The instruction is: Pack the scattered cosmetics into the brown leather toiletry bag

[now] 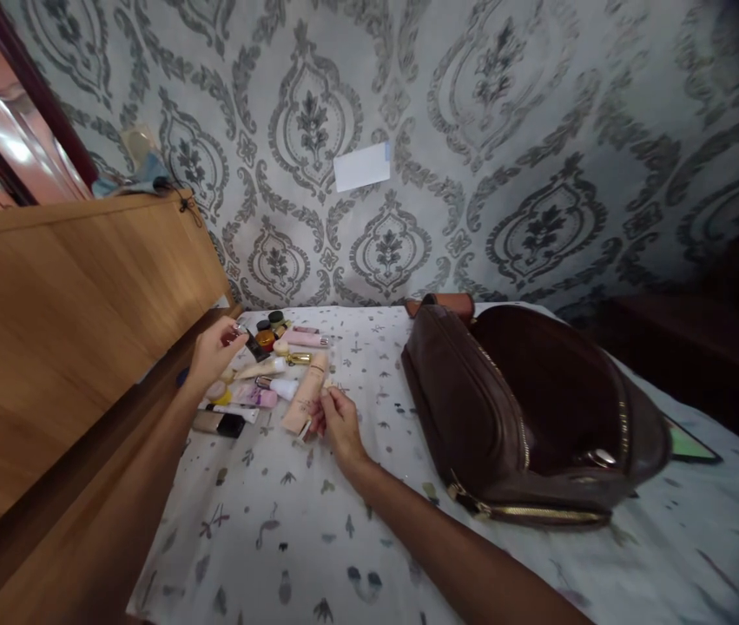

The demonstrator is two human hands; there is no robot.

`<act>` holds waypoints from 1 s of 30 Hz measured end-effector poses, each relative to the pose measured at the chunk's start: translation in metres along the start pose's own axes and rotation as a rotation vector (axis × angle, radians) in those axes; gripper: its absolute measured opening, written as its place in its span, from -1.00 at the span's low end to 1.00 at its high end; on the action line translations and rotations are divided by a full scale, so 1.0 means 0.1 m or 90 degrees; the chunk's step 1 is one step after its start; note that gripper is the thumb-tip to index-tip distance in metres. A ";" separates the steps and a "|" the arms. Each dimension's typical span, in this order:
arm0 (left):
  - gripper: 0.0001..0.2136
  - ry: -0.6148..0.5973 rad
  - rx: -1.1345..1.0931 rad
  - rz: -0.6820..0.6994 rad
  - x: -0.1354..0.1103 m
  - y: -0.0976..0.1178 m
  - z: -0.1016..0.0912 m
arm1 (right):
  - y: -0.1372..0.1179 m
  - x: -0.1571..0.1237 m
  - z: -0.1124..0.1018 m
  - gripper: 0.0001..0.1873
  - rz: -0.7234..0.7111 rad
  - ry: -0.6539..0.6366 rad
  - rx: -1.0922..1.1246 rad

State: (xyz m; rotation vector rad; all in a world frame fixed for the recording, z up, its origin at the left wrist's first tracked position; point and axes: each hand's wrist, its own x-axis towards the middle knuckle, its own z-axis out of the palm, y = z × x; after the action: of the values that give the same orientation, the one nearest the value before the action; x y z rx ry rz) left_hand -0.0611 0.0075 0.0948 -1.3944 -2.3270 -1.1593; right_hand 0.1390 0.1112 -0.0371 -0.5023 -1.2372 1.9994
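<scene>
Watching remotely, I have my left hand (214,349) near nine o'clock, fingertips closed on a slim black tube (255,346), apparently pinching one end to keep it tilted. My right hand (342,425), around half past six, curls beside a long peach-coloured tube (307,392), perhaps to steady it; whether it grips anything I cannot tell. I count one of each tube, one round amber jar (266,339) and one dark-brown leather bag (451,391), gaping at four o'clock; the other cosmetics (253,396) overlap too much to count.
</scene>
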 end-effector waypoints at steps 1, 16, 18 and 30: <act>-0.72 0.018 -0.043 -0.012 -0.04 0.04 0.03 | -0.01 -0.01 0.00 -0.45 0.002 0.000 0.003; -0.61 -0.068 -0.462 -0.165 -0.72 0.55 0.46 | -0.04 0.04 -0.05 -0.48 0.068 -0.021 0.185; -0.60 -0.076 -0.434 -0.173 -0.74 0.56 0.45 | -0.05 0.03 -0.05 -0.49 0.062 -0.019 0.185; -0.55 -0.054 -0.267 -0.127 -0.81 0.74 0.38 | -0.20 -0.01 -0.10 -0.50 0.018 0.023 0.148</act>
State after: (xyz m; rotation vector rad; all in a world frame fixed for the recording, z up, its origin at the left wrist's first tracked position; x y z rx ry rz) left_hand 0.0511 -0.0005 0.0658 -1.3754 -2.4211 -1.7621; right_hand 0.1533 0.1220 -0.0239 -0.4417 -0.9642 2.1152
